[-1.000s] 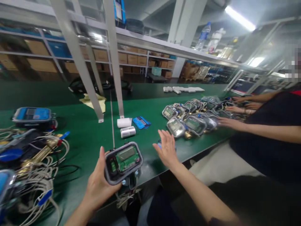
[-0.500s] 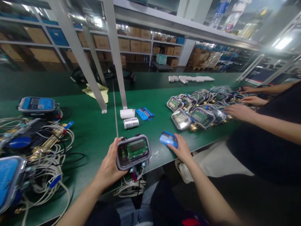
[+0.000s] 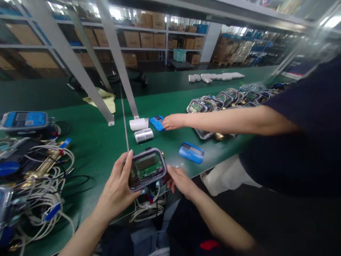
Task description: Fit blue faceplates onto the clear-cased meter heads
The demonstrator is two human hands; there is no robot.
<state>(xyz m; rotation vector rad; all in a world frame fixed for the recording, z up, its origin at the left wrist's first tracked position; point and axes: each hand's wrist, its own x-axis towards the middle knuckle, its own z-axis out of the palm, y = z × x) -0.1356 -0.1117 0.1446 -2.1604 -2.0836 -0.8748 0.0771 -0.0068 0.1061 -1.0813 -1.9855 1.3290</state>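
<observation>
My left hand (image 3: pixel 118 179) grips the left side of a meter (image 3: pixel 148 167), a dark-rimmed box with a clear front, a green circuit board and a grey display. White cables (image 3: pixel 149 209) hang coiled below it. My right hand (image 3: pixel 182 182) is at the meter's lower right edge, thumb at the rim and fingers curled partly out of sight behind it. Just beyond that hand, a blue faceplate (image 3: pixel 191 153) lies flat on the green table (image 3: pixel 98 153). A co-worker's hand (image 3: pixel 173 121) touches a small stack of blue faceplates (image 3: pixel 157 122) farther back.
Two label rolls (image 3: pixel 144 135) lie behind the meter, near a metal post (image 3: pixel 119 64). Meters with tangled cables (image 3: pixel 50 177) crowd the left. More meters (image 3: pixel 226 99) fill the right, partly behind the co-worker's arm (image 3: pixel 234 120). A yellow cloth (image 3: pixel 106 101) lies by the posts.
My right hand has let go of the blue faceplate, now on the table, and moved left to the meter. The co-worker's arm has reached across to the stacked faceplates.
</observation>
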